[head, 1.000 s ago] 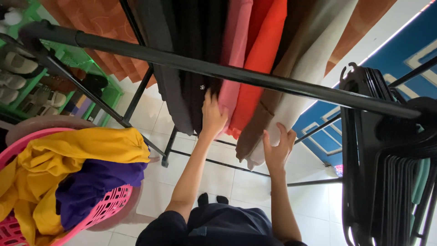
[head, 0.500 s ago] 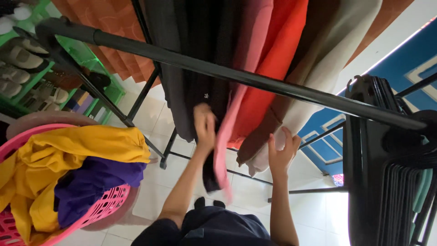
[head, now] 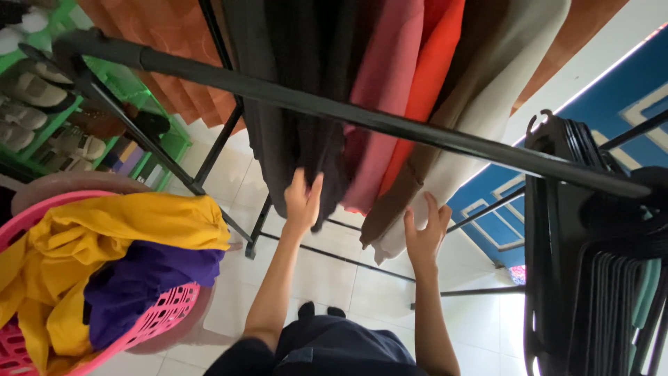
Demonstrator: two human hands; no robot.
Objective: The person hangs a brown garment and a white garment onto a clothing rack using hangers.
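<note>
Your left hand [head: 300,203] is raised with the fingers loosely spread, its fingertips touching the lower hem of the black garment [head: 306,132]; it presses against the cloth and pinches nothing. Your right hand [head: 424,233] is open too, fingers fanned upward, touching the bottom edge of the beige garment [head: 473,125] where it hangs lowest.

Between the 2 hands hang the pink garment [head: 379,118] and, just beside it, the red garment [head: 424,90], with a brown garment [head: 400,191] tucked against the beige one. All 5 hang close together, touching side to side, from somewhere above the frame.

The black rail [head: 362,115] of the clothes rack runs slantwise across the view in front of these garments, crossing between you and their upper parts. Thinner rack bars [head: 334,254] cross low down behind your forearms, above the white tiled floor [head: 355,278].

To your right, a thick bunch of black hangers [head: 577,230] hangs from the rail's end, near your right hand but apart from it. To your left, well apart from your left hand, a pink laundry basket [head: 163,317] holds yellow cloth [head: 118,233] lying over purple cloth [head: 139,285]. Beyond it stands a green shoe shelf [head: 42,132] with shoes, and an orange curtain [head: 160,66] hangs behind the rack.
</note>
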